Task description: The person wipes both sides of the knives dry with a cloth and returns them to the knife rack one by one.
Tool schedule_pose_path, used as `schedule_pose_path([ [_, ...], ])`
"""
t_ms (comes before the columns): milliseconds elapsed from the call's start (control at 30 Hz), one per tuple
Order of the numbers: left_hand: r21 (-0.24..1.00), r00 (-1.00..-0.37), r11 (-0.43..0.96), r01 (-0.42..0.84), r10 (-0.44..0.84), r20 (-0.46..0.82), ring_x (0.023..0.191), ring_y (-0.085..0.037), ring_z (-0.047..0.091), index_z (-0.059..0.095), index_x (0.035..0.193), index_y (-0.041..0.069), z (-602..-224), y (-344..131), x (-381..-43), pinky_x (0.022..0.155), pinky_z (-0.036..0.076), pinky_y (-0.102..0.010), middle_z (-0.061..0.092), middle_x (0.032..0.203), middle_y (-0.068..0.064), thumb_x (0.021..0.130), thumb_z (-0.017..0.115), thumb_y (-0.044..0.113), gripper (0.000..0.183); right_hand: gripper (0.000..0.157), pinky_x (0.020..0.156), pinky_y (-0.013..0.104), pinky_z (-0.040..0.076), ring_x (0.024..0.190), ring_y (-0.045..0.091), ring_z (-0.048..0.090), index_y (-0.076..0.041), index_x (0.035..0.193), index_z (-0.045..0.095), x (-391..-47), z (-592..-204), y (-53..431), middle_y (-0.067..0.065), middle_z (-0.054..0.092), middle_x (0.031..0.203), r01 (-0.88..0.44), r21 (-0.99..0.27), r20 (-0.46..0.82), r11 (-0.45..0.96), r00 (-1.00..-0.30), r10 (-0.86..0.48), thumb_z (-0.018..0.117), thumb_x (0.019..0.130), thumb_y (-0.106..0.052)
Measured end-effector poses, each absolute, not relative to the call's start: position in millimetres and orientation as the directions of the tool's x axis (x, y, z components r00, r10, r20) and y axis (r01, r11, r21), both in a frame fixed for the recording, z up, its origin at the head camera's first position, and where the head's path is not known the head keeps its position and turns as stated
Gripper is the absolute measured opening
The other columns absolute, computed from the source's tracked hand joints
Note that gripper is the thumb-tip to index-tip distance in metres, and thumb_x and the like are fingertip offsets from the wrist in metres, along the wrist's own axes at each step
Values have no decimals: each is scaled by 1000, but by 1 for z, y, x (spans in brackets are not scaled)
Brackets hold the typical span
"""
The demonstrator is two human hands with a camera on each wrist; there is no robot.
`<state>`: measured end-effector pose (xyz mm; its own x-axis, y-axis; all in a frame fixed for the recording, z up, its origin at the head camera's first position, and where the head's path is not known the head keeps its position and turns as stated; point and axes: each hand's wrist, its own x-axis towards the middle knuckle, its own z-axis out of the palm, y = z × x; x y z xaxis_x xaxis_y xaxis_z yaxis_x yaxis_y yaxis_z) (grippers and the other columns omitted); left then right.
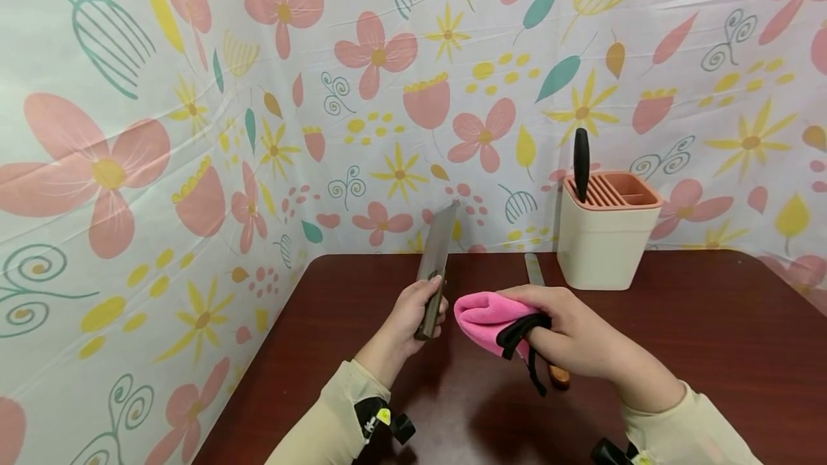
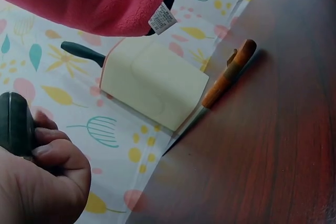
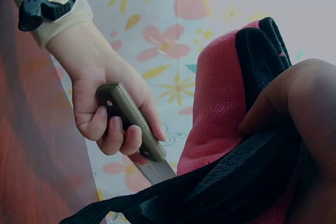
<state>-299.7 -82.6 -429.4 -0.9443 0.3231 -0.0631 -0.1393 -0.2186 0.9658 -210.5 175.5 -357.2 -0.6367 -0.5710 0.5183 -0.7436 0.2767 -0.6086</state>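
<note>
The pink cloth (image 1: 483,316) is partly hidden by the right hand (image 1: 571,332) holding it; at ten o'clock, the left hand (image 1: 405,316) grips the cleaver (image 1: 434,258). In the head view, a knife (image 1: 534,270) on the desk (image 1: 704,329) shows only its ends.

The person's left hand (image 1: 410,316) grips a broad knife (image 1: 437,244), blade raised. The right hand (image 1: 570,329), over a wooden-handled knife (image 1: 559,377) on the brown table (image 1: 698,336), holds a pink cloth (image 1: 486,316) with black trim. Beyond, a black handle (image 1: 581,163) stands in a white-and-orange holder (image 1: 597,253).
</note>
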Motion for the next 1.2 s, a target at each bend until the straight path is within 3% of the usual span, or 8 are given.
schedule_pose_path([
  [367,971,-958,-233,-63,288,7,55,-10,51,47,107,14,-428,-80,-299,45,44,-24,64,73,3,104,55,23,13,57,70,25,56,80,5,67,-30,127,67,-211,-357,179,-12,71,94,-736,-603,520,307,-655,-548,64,88,10],
  [700,968,-958,-246,-52,285,21,58,-12,52,42,112,13,-424,-79,-297,48,45,-24,64,82,-2,102,56,16,17,62,78,21,54,90,4,66,-32,126,68,-213,-353,183,-15,72,103,-766,-535,574,358,-640,-511,65,84,12],
  [933,961,-951,-274,-43,307,45,58,-10,51,40,113,15,-419,-73,-289,47,45,-24,59,82,1,99,56,14,21,57,65,23,55,75,9,67,-24,125,68,-214,-336,189,-9,73,94,-762,-559,592,325,-642,-487,62,85,15],
  [1133,963,-953,-267,-42,301,41,57,-11,51,38,110,15,-421,-70,-288,46,44,-23,58,80,0,97,55,11,22,53,66,20,49,80,5,59,-17,127,69,-229,-307,188,-6,70,95,-773,-440,655,457,-625,-425,62,83,12],
  [1200,965,-952,-259,-37,302,45,57,-11,51,38,109,14,-421,-69,-287,47,44,-23,59,80,0,97,53,10,20,50,62,22,48,74,6,57,-16,127,69,-236,-293,187,-3,70,91,-761,-416,648,498,-632,-424,62,84,9],
])
